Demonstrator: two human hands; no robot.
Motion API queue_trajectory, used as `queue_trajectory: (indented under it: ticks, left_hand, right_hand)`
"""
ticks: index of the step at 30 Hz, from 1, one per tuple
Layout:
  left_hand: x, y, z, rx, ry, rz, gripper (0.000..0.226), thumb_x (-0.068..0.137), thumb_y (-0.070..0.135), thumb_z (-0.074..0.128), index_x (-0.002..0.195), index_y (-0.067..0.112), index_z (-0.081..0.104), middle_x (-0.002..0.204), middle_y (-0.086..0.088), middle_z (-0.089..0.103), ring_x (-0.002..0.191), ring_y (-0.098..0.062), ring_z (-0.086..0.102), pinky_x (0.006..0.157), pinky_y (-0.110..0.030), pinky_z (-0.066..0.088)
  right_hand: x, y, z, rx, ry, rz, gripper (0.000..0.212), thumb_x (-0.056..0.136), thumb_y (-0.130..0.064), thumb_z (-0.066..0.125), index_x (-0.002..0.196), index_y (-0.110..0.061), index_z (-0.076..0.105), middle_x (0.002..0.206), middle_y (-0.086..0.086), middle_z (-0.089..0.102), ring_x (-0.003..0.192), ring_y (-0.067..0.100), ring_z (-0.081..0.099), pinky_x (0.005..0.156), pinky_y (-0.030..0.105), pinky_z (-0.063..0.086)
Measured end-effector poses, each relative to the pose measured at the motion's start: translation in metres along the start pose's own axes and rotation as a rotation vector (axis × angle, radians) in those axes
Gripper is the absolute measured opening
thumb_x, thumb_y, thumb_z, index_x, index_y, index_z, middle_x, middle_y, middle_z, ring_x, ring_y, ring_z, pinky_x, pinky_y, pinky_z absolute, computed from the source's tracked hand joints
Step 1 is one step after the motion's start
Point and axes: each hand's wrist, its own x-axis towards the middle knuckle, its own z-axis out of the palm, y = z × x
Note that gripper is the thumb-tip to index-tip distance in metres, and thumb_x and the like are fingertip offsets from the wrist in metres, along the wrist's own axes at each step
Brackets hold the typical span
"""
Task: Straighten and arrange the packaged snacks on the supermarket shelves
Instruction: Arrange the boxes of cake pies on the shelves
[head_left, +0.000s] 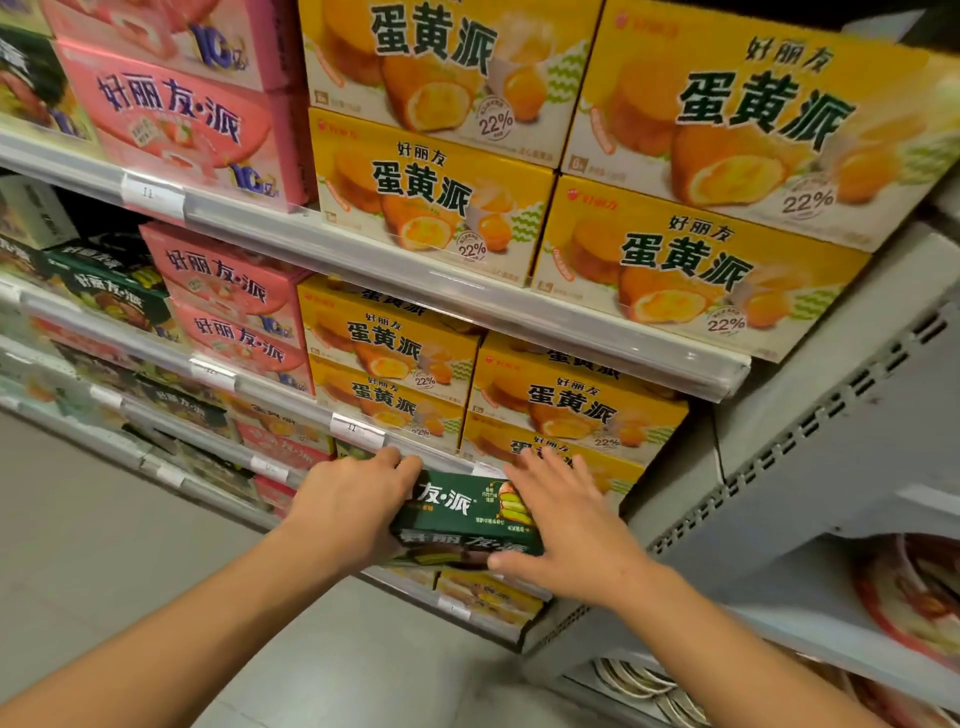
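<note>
A dark green snack box (465, 514) sits at the front of a low shelf, just under the rail of the shelf above. My left hand (353, 506) grips its left end, fingers curled over the top edge. My right hand (563, 525) lies on its right end with fingers spread fairly straight and the thumb under the box's front edge. Stacked yellow egg-yolk pie boxes (561, 410) fill the shelf directly above the hands.
Larger yellow boxes (701, 270) and pink boxes (192, 130) fill the upper shelves. More pink boxes (228, 291) and green boxes (114, 291) stand at the left. A grey end panel (831, 441) bounds the shelving on the right, with bowl packs (914, 597) beyond. Grey floor (104, 545) lies below.
</note>
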Motion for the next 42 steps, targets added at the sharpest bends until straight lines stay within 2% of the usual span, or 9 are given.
queue_trajectory:
  ticks: [5,11,16,19,22,26,30,39,42]
  left_hand:
    - [-0.016,-0.008,-0.009,-0.030,0.023,-0.047,0.071,0.068,0.059,0.063,0.129,0.034,0.035,0.122,0.015,0.052,0.090,-0.016,0.064,0.058,-0.029,0.043]
    - [-0.047,-0.068,0.005,-0.218,0.246,-0.087,0.096,0.049,0.058,0.084,0.134,0.033,0.048,0.121,0.011,0.055,0.075,-0.015,0.067,0.044,-0.028,0.047]
    - [-0.077,-0.144,0.050,-0.864,0.407,-0.457,0.120,0.052,0.065,0.079,0.148,0.019,0.024,0.138,0.003,0.038,0.117,-0.010,0.043,0.095,-0.042,0.047]
    - [-0.094,-0.198,0.076,-1.176,0.435,-0.466,0.096,0.053,0.072,0.071,0.137,0.040,0.040,0.122,0.025,0.055,0.109,-0.005,0.055,0.094,-0.037,0.048]
    - [-0.112,-0.251,0.093,-1.185,0.503,-0.468,0.061,0.064,0.060,0.072,0.117,0.066,0.042,0.104,0.042,0.058,0.099,0.013,0.056,0.078,-0.018,0.045]
    - [-0.128,-0.324,0.104,-1.104,0.539,-0.578,0.056,0.074,0.028,0.081,0.124,0.034,0.055,0.089,0.032,0.058,0.088,-0.008,0.062,0.069,-0.011,0.040]
    - [-0.125,-0.389,0.107,-1.070,0.528,-0.619,0.055,0.076,0.023,0.080,0.126,0.023,0.056,0.089,0.015,0.064,0.078,0.001,0.058,0.066,-0.009,0.038]
    - [-0.056,-0.519,0.124,-1.059,0.601,-0.696,0.055,0.077,0.020,0.080,0.126,0.027,0.057,0.090,0.034,0.058,0.082,0.017,0.055,0.068,-0.003,0.039]
    - [-0.038,-0.558,0.125,-1.048,0.625,-0.709,0.057,0.079,0.022,0.077,0.130,0.031,0.053,0.097,0.036,0.057,0.094,0.000,0.060,0.076,-0.016,0.043]
  right_hand:
    - [0.001,-0.002,-0.009,0.028,0.083,-0.042,0.089,0.077,-0.066,0.062,0.148,-0.035,0.019,0.151,-0.012,0.031,0.138,0.014,0.025,0.115,0.037,0.014]
    - [0.035,-0.052,-0.030,0.090,0.104,-0.041,0.085,0.075,-0.066,0.063,0.145,-0.036,0.024,0.139,-0.013,0.040,0.127,0.015,0.034,0.108,0.038,0.022]
    - [0.086,-0.118,-0.052,0.121,0.117,-0.043,0.089,0.074,-0.066,0.065,0.147,-0.036,0.025,0.142,-0.012,0.040,0.131,0.015,0.033,0.111,0.038,0.021]
    - [0.123,-0.175,-0.061,0.093,0.124,-0.074,0.086,0.072,-0.065,0.067,0.144,-0.035,0.031,0.136,-0.011,0.045,0.127,0.016,0.038,0.107,0.038,0.026]
    - [0.161,-0.232,-0.064,0.065,0.130,-0.107,0.083,0.071,-0.065,0.068,0.141,-0.036,0.034,0.132,-0.011,0.048,0.124,0.016,0.042,0.104,0.039,0.030]
    - [0.208,-0.295,-0.063,0.074,0.151,-0.142,0.081,0.070,-0.067,0.066,0.138,-0.034,0.038,0.130,-0.008,0.052,0.121,0.018,0.047,0.102,0.041,0.036]
    - [0.258,-0.336,-0.061,0.121,0.172,-0.180,0.080,0.069,-0.068,0.065,0.138,-0.037,0.038,0.129,-0.011,0.053,0.119,0.015,0.047,0.102,0.040,0.037]
    - [0.408,-0.380,-0.063,0.192,0.293,-0.259,0.083,0.070,-0.063,0.070,0.141,-0.036,0.037,0.130,-0.013,0.054,0.118,0.016,0.049,0.102,0.041,0.036]
    - [0.454,-0.394,-0.067,0.198,0.333,-0.307,0.073,0.072,-0.059,0.071,0.136,-0.034,0.045,0.125,-0.015,0.056,0.115,0.015,0.051,0.098,0.039,0.037]
